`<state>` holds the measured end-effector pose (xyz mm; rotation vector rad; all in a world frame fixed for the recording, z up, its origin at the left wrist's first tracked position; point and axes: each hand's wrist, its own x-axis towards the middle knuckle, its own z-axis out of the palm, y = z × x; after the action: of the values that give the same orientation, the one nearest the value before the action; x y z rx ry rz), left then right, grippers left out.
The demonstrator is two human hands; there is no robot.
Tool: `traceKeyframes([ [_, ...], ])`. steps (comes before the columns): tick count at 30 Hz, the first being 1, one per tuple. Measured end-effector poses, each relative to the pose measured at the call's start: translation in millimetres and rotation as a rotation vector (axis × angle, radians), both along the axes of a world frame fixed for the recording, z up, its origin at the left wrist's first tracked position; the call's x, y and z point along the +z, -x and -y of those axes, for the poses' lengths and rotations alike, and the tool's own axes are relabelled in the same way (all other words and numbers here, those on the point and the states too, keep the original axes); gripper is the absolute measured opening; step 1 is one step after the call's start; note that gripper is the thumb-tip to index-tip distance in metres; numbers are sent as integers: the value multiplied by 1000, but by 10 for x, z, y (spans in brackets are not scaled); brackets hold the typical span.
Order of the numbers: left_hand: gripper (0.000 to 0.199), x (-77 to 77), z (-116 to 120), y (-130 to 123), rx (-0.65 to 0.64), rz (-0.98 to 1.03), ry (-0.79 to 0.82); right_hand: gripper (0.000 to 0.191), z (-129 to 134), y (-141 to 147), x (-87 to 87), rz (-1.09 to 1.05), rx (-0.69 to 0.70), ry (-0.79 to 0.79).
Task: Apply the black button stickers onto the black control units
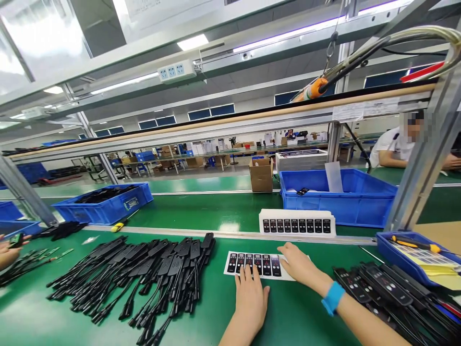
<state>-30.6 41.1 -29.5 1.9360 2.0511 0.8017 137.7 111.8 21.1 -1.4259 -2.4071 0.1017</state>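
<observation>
A white sheet of black labels (248, 265) lies on the green bench in front of me. My left hand (251, 294) is open, palm down, its fingertips resting on the sheet's lower middle. Over the right end of the sheet is my right hand (300, 265), with a blue band on the wrist. Its index finger and thumb are apart, beside the last label on the right, and I see nothing held; the other fingers are partly hidden. Left of the sheet lies a heap of black cabled devices (162, 262). To the right, black devices with labelled faces (382, 286) are piled.
Behind the sheet, a stack of label sheets (297, 225) stands by a large blue bin (338, 202). A blue tray (421, 259) holds yellow sheets and a tool. Another blue bin (104, 204) is at left. A co-worker's hand (9, 250) shows at the left edge; another person sits far right.
</observation>
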Motion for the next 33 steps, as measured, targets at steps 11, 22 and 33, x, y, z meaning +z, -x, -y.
traceKeyframes([
  [11, 36, 244, -37, 73, 54, -380, -41, 25, 237, -184, -26, -567, 23, -95],
  [22, 49, 366, -295, 1186, 648, -384, -199, 19, 712, -419, -494, -746, 140, 5],
  [33, 14, 327, -358, 1221, 375, -337, -353, 19, 794, -378, -459, -832, 88, 74],
])
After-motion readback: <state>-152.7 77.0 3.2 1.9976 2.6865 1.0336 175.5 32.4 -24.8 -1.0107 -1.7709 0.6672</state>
